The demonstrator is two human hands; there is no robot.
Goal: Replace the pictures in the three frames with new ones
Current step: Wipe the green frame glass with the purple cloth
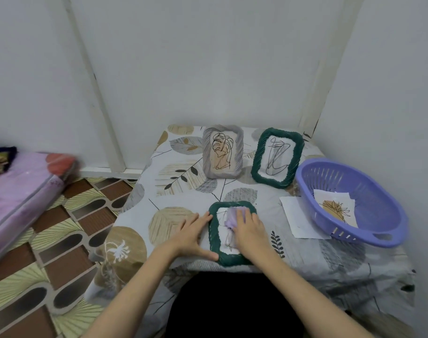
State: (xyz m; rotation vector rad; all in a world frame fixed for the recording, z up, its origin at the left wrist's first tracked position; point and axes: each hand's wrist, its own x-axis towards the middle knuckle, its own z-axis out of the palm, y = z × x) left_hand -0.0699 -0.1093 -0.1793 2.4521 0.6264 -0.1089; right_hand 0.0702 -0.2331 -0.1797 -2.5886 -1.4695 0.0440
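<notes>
Plain grey walls (208,57) corner a leaf-print clothed table (183,181) beside a patterned floor (61,240).

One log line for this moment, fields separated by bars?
left hand steadies flat green frame | right hand wipes glass with lilac cloth | other frames upright

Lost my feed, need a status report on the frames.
Left hand steadies flat green frame. Right hand presses lilac cloth on its glass. Two frames stand behind. Nothing in the way.

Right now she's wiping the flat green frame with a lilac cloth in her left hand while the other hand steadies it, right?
Not quite: in the head view the lilac cloth is under the right hand. The left hand steadies the flat green frame.
</notes>
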